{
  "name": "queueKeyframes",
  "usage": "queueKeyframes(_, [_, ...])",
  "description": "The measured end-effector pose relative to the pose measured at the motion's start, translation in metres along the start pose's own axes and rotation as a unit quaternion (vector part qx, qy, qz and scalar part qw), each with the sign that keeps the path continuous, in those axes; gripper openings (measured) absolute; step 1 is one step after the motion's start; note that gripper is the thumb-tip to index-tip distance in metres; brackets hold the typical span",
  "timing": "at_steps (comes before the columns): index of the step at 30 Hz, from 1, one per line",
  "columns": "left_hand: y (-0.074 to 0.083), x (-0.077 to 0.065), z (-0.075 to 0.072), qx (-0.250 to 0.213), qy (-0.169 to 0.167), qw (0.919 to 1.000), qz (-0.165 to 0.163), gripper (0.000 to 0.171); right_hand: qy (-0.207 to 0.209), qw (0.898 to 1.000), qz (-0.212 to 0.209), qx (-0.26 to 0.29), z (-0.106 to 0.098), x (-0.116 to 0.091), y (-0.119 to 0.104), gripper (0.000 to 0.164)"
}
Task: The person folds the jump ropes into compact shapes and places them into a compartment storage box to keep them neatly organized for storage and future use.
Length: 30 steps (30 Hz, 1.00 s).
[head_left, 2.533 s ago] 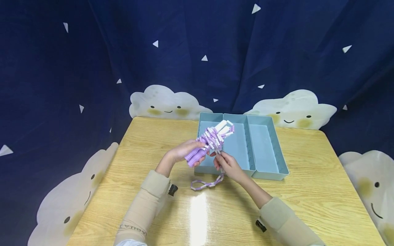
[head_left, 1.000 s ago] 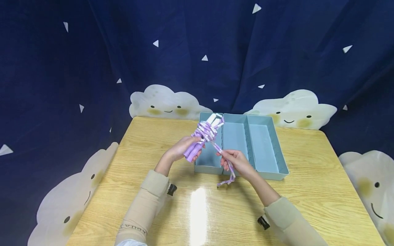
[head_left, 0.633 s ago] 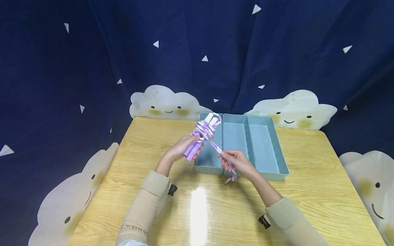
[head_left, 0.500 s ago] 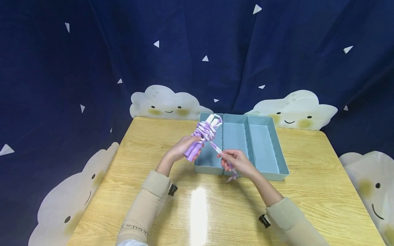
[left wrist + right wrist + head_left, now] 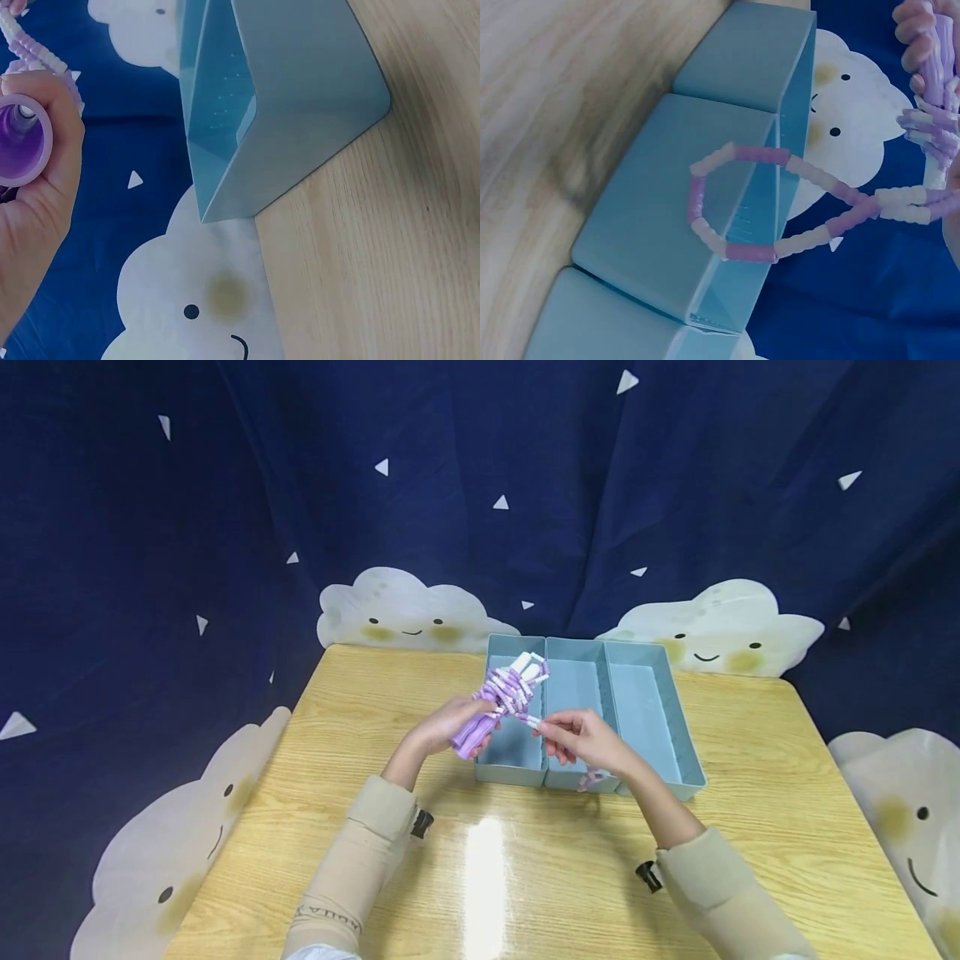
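Observation:
A jump rope with purple-and-white beads is wound round its own two purple handles, whose white ends point away up and right. My left hand grips the handles over the left bin. The hollow end of one handle faces the left wrist camera. With thumb and fingertips, my right hand pinches the rope's loose length just right of the wound part. Beyond those fingers the beaded loop hangs down, in front of the bins in the right wrist view.
Three blue-grey bins stand side by side under and beyond the hands: a left bin, a middle bin and a right bin. They sit on a wooden table. A dark blue curtain with cloud prints hangs behind.
My right hand has moved up and right with the rope, and the loose loop now hangs farther right. The handles have lowered a little over the last half second, still in my left hand.

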<state>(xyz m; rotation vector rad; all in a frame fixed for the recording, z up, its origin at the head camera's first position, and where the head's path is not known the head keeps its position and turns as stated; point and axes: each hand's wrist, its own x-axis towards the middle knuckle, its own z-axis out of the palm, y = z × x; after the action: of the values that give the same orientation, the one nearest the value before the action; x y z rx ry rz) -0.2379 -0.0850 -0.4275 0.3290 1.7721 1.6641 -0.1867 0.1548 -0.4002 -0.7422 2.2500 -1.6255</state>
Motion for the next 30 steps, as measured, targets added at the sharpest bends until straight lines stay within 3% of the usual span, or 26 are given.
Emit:
queueKeyframes(9, [0.0, -0.002, 0.0, 0.054, -0.031, 0.9979, -0.019, 0.039, -0.03, 0.998, 0.021, -0.059, -0.007, 0.006, 0.011, 0.019])
queueKeyframes(16, [0.002, -0.005, 0.001, 0.123, -0.058, 0.9901, -0.033, 0.038, -0.069, 0.993, 0.026, -0.095, -0.008, 0.007, 0.002, 0.022])
queueKeyframes(21, [0.005, -0.008, 0.001, 0.15, -0.087, 0.9838, -0.045, 0.042, -0.074, 0.989, 0.026, -0.127, -0.009, 0.008, -0.007, 0.023])
queueKeyframes(30, [0.005, -0.009, 0.002, 0.131, -0.156, 0.9754, -0.084, 0.037, -0.085, 0.984, 0.035, -0.155, -0.012, 0.009, -0.017, 0.019])
